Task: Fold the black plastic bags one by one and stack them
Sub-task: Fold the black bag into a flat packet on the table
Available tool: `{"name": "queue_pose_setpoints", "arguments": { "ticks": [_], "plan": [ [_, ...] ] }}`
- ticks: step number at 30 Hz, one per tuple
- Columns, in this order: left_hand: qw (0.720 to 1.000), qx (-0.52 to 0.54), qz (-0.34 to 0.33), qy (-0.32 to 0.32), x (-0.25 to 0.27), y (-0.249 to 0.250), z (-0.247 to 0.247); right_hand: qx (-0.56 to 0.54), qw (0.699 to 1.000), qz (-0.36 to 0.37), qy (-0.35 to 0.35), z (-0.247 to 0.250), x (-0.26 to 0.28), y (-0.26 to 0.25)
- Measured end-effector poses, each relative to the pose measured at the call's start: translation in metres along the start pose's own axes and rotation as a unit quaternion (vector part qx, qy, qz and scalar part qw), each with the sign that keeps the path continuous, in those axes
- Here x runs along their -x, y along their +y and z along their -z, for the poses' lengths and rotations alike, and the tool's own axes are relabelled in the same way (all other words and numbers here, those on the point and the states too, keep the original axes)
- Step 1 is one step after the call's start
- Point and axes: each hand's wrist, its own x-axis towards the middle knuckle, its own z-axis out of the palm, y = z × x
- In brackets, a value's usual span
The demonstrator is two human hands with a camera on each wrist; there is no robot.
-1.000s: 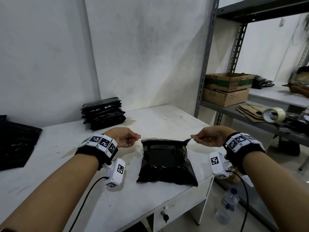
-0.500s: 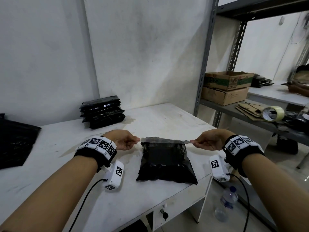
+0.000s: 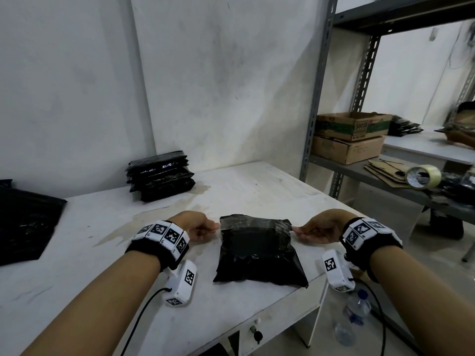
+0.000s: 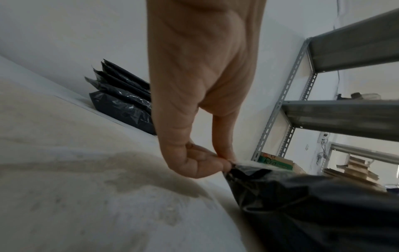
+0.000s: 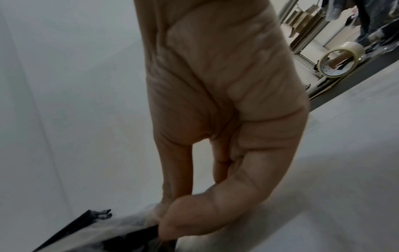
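On the white table, pinched the black plastic bag's far corners with left hand and right hand. Folded its top flap lower than before.

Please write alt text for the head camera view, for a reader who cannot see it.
Left hand and right hand pinch the far corners of a black plastic bag on a white table. A stack of folded bags stands behind.

— Light seems dim and soft; faint shadows fall under both arms on the table.
— Head view bends the shelf at the right edge. Wrist views are blurred, up close especially.
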Motion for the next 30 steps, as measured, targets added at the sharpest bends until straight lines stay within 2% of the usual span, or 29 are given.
{"name": "queue_pose_setpoints", "arguments": {
  "ticks": [4, 9, 11, 16, 20, 22, 27, 30],
  "plan": [
    [1.000, 0.002, 0.006, 0.022, -0.002, -0.008, -0.010, 0.036, 0.999, -0.014, 0.005, -0.009, -0.003, -0.001],
    [0.999, -0.022, 0.005, 0.029, 0.001, -0.010, -0.020, 0.032, 0.999, 0.018, 0.003, -0.012, 0.000, -0.002],
    [0.999, -0.025, 0.010, 0.028, 0.003, -0.007, -0.021, 0.062, 0.998, 0.030, 0.011, -0.014, 0.003, -0.002],
    [0.999, -0.013, -0.020, 0.027, -0.002, -0.006, -0.023, 0.055, 0.995, 0.086, 0.020, -0.011, 0.000, -0.002],
    [0.999, 0.006, 0.010, -0.036, 0.008, -0.002, -0.029, 0.097, 0.990, 0.096, 0.023, -0.014, -0.003, -0.002],
    [0.999, -0.009, -0.005, -0.046, 0.013, 0.000, -0.028, 0.093, 0.990, 0.105, 0.010, -0.016, -0.004, -0.002],
    [0.992, 0.040, -0.052, -0.105, 0.018, -0.004, -0.007, 0.072, 0.981, 0.175, -0.046, -0.028, -0.007, -0.015],
    [0.987, 0.082, -0.092, -0.100, 0.020, -0.009, 0.023, 0.039, 0.972, 0.216, -0.085, -0.047, -0.011, -0.029]
  ]
}}
